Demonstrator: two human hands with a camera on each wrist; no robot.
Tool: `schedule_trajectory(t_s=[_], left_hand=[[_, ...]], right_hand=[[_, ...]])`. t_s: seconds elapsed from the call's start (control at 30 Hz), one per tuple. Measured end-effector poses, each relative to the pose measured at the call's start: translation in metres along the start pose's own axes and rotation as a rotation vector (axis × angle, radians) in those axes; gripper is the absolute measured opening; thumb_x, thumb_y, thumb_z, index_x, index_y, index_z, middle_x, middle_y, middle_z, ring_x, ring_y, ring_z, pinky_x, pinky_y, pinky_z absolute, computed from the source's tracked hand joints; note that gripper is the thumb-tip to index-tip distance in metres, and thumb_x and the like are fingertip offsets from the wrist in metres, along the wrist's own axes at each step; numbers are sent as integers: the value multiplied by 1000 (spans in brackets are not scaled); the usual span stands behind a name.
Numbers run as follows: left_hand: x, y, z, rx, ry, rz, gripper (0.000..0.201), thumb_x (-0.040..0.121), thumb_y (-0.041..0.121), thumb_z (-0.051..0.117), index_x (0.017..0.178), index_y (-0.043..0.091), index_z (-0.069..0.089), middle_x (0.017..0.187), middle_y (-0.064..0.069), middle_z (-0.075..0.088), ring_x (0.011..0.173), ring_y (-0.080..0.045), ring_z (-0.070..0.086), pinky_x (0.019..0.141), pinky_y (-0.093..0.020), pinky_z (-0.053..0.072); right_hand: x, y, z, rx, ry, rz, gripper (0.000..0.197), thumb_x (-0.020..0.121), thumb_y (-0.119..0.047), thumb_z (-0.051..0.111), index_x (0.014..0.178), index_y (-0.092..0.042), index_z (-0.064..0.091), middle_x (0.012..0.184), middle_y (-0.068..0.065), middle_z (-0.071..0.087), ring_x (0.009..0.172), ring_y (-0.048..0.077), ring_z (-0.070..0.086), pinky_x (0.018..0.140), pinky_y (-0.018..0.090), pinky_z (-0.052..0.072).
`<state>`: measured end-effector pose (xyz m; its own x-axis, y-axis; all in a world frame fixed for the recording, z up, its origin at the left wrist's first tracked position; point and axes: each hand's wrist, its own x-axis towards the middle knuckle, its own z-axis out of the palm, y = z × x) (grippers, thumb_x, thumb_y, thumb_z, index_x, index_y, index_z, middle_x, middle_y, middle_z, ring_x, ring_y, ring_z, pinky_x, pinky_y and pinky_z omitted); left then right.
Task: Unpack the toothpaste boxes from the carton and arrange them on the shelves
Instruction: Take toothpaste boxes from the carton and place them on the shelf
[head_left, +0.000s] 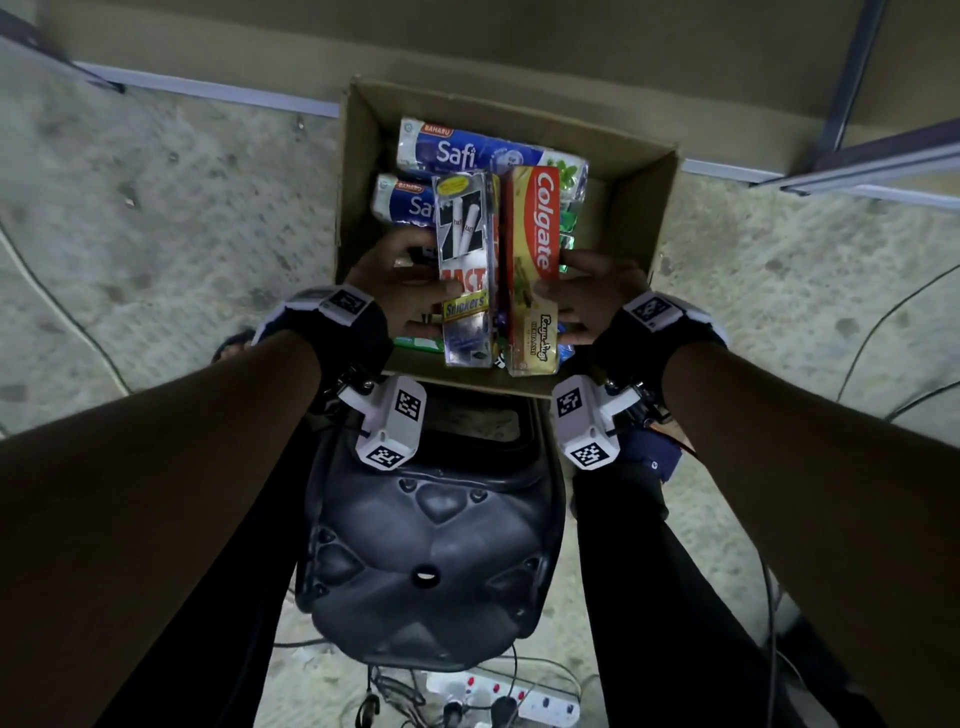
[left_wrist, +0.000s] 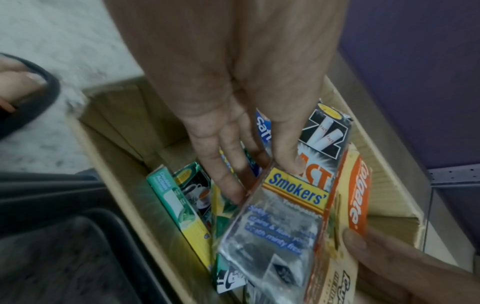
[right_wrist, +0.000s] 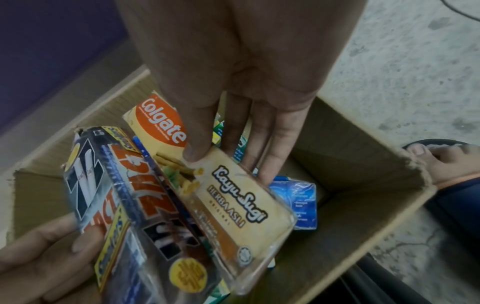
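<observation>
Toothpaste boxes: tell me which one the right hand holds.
The yellow Colgate box, in the right hand. The black Zact box beside it is in the left hand; the blue Safi boxes lie untouched.

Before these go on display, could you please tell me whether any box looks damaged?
Yes: the Zact Smokers' box in the left hand has a torn, ragged top corner. The Colgate box in the right hand looks sound.

Speckled concrete floor (head_left: 156, 208) — dim light
</observation>
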<state>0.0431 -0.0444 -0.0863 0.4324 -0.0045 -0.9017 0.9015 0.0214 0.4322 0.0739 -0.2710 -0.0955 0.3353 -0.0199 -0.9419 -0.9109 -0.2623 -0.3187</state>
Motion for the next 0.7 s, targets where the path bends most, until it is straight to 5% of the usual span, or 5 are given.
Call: schedule_trajectory(t_s=[0.1,0.23,0.43,0.6,0.7], left_hand=[[-19,8,-4,-7,-7,8,40,80,6,78,101,33,58,113,1,70,99,-23,69,64,-37,60],[-50,20,-9,-17,-18,22,39,81,5,76,104,30,57,107,-2,71,93,-24,72,70,-44,61],[-106,36,-12,-41,-32,39,43,83,2,73,113,24,52,114,-3,69,97,-26,70,78,-50,59],[-155,47,-11,-89,-19,40,55,82,2,74,128,18,50,123,-11,66,106,-31,67,83,-54,57],[-181,52,-11,-109,-11,63,54,82,3,75,129,18,51,121,-12,67,104,-30,68,83,-52,58]], right_hand=[[-20,-2,-1,46,-1,-4,48,77,-17,83,119,-36,68,111,6,73,91,25,70,57,36,58],[-54,-7,-4,74,13,-8,40,78,-14,83,107,-38,71,100,0,75,82,22,74,57,36,58],[-122,-17,-9,73,15,-51,46,80,-13,80,121,-30,68,112,7,73,104,33,68,86,53,57],[-177,-25,-17,139,-11,-104,29,84,-4,75,91,-32,71,76,-6,77,69,14,75,52,27,57],[-208,-32,-19,148,-14,-124,31,85,-2,73,87,-33,70,73,-9,76,66,11,74,50,25,56]])
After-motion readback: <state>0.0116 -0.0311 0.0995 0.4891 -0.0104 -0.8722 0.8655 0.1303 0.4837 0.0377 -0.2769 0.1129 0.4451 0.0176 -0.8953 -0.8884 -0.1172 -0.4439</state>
